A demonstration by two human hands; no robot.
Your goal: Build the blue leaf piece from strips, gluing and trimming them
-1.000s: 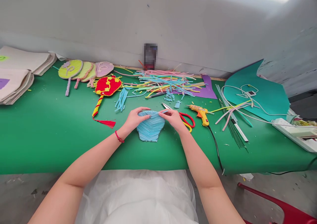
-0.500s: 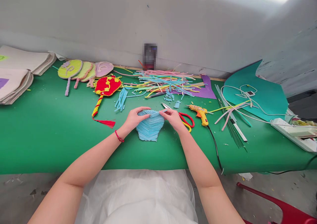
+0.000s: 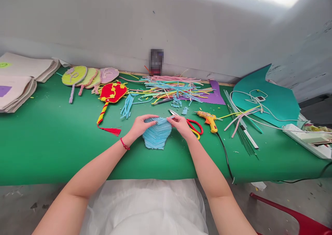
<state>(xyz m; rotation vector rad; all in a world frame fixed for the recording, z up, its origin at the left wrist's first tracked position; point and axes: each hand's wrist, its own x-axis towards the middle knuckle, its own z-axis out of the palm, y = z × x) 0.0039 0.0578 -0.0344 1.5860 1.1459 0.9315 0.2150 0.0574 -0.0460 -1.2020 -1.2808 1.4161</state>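
Note:
A light blue fan-shaped piece, built from rows of blue strips, lies on the green table in front of me. My left hand rests on its upper left edge, fingers curled over the top. On the upper right edge, my right hand pinches a short blue strip against the piece. Both hands press the piece to the table.
Red-handled scissors and a yellow glue gun lie just right of my right hand. A heap of coloured strips sits behind. Finished fans, a red one, cloth bags, teal sheet, power strip.
The hands hold almost still on the blue piece. The view has tilted slightly, so everything sits a little lower in the frame.

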